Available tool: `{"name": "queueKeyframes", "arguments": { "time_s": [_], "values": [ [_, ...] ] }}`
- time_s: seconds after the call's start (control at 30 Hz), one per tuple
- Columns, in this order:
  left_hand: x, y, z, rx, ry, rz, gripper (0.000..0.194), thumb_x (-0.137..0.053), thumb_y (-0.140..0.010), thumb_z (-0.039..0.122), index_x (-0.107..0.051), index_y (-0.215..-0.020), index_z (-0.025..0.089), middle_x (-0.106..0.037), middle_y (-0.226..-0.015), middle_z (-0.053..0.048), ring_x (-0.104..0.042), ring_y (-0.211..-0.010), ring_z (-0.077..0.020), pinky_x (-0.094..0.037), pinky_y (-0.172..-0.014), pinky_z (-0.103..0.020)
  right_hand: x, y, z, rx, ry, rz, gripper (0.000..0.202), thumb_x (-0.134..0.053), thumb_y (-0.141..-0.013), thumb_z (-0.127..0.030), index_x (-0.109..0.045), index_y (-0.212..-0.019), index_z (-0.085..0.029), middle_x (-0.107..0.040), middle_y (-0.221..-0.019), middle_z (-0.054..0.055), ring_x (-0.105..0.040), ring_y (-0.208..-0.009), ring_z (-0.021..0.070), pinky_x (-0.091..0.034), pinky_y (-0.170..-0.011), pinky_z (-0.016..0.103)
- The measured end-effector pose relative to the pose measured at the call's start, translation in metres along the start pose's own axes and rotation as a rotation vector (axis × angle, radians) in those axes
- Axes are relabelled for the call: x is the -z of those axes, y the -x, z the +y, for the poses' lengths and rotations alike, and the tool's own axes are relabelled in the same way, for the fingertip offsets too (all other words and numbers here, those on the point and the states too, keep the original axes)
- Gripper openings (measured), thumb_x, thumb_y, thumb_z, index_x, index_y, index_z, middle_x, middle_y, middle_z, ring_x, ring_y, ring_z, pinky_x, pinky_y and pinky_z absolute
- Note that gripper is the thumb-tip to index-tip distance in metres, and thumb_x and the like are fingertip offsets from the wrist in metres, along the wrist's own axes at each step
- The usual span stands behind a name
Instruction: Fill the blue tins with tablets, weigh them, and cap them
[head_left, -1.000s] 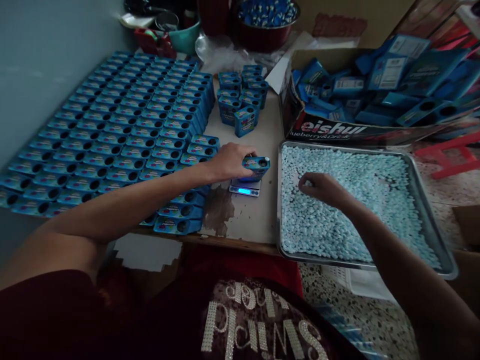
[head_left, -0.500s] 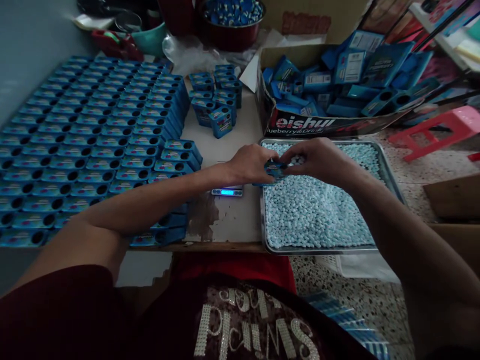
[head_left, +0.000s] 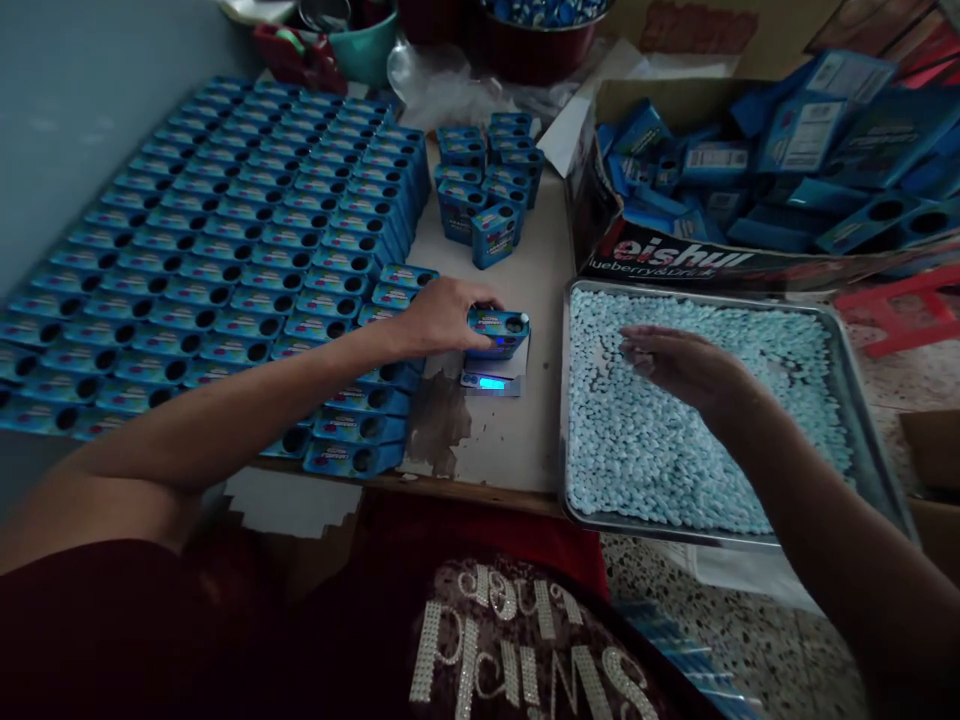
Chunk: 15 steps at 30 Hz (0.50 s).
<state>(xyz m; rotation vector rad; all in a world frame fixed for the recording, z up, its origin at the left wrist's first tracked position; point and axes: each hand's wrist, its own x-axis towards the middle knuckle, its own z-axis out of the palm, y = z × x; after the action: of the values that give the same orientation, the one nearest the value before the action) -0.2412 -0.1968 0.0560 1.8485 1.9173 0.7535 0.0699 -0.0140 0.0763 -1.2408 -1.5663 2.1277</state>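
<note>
Fingers of the left hand [head_left: 448, 316] pinch a blue box [head_left: 501, 326] over the scale [head_left: 492, 383], likely to steady it; I can't tell if the right hand [head_left: 679, 362] holds anything.

Arms, two: our left arm [head_left: 255, 400], bent, reached from near left toward centre, left hand [head_left: 450, 315] curled in a grip; our right arm [head_left: 795, 470] slanted from near right, right hand [head_left: 686, 368] pointing left, underside hidden.

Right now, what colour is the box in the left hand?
Mainly blue: the box in the left hand shows in the head view.
</note>
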Motion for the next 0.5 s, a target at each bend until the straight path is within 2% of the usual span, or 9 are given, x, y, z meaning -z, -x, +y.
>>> {"name": "queueKeyframes", "arguments": {
  "time_s": [0.1, 0.17, 0.23, 0.3, 0.4, 0.5],
  "values": [
    [-0.003, 0.004, -0.002, 0.011, 0.007, -0.018, 0.046, -0.087, -0.079, 0.031, -0.085, -0.124, 0.020, -0.088, -0.115, -0.007, -0.082, -0.108, -0.0283, -0.060, -0.093, -0.034, -0.047, -0.008, -0.021, -0.018, 0.047, -0.127, 0.018, -0.093, -0.078, -0.016, -0.080, -0.089, -0.020, -0.074, -0.083, 0.005, -0.065, -0.071, 0.0124, -0.056, -0.059, 0.020],
    [0.000, 0.006, 0.001, 0.006, 0.002, -0.043, 0.054, -0.091, -0.079, 0.037, -0.083, -0.129, 0.021, -0.087, -0.122, -0.008, -0.081, -0.114, -0.0302, -0.060, -0.097, -0.035, -0.066, -0.017, -0.028, -0.004, 0.061, -0.175, 0.024, -0.093, -0.073, -0.013, -0.082, -0.094, -0.019, -0.077, -0.087, 0.006, -0.067, -0.074, 0.0129, -0.057, -0.062, 0.021],
    [0.007, 0.010, 0.003, 0.007, -0.005, -0.059, 0.060, -0.094, -0.078, 0.040, -0.081, -0.134, 0.022, -0.085, -0.127, -0.009, -0.081, -0.117, -0.0315, -0.061, -0.100, -0.037, -0.073, -0.025, -0.031, 0.005, 0.093, -0.211, 0.030, -0.094, -0.070, -0.015, -0.083, -0.097, -0.017, -0.079, -0.091, 0.007, -0.067, -0.074, 0.0132, -0.056, -0.063, 0.023],
    [0.016, 0.014, 0.004, 0.023, 0.006, -0.058, 0.059, -0.095, -0.080, 0.040, -0.081, -0.134, 0.021, -0.085, -0.127, -0.010, -0.081, -0.116, -0.0316, -0.061, -0.102, -0.038, -0.074, -0.031, -0.033, 0.026, 0.166, -0.239, 0.032, -0.098, -0.071, -0.020, -0.082, -0.099, -0.016, -0.080, -0.091, 0.008, -0.065, -0.069, 0.0130, -0.053, -0.060, 0.025],
    [0.026, 0.018, 0.002, 0.047, 0.058, -0.031, 0.055, -0.094, -0.084, 0.040, -0.082, -0.132, 0.018, -0.086, -0.123, -0.012, -0.082, -0.116, -0.0315, -0.062, -0.103, -0.040, -0.076, -0.030, -0.040, 0.074, 0.294, -0.270, 0.031, -0.101, -0.076, -0.030, -0.081, -0.096, -0.016, -0.077, -0.083, 0.006, -0.060, -0.062, 0.0109, -0.045, -0.052, 0.024],
    [0.027, 0.015, 0.003, 0.007, 0.128, -0.023, 0.054, -0.093, -0.086, 0.045, -0.082, -0.131, 0.017, -0.086, -0.125, -0.013, -0.081, -0.119, -0.0316, -0.062, -0.104, -0.041, -0.083, -0.027, -0.047, 0.081, 0.340, -0.279, 0.033, -0.102, -0.079, -0.038, -0.078, -0.089, -0.017, -0.071, -0.073, 0.003, -0.054, -0.058, 0.0090, -0.039, -0.049, 0.023]
  ]
}}
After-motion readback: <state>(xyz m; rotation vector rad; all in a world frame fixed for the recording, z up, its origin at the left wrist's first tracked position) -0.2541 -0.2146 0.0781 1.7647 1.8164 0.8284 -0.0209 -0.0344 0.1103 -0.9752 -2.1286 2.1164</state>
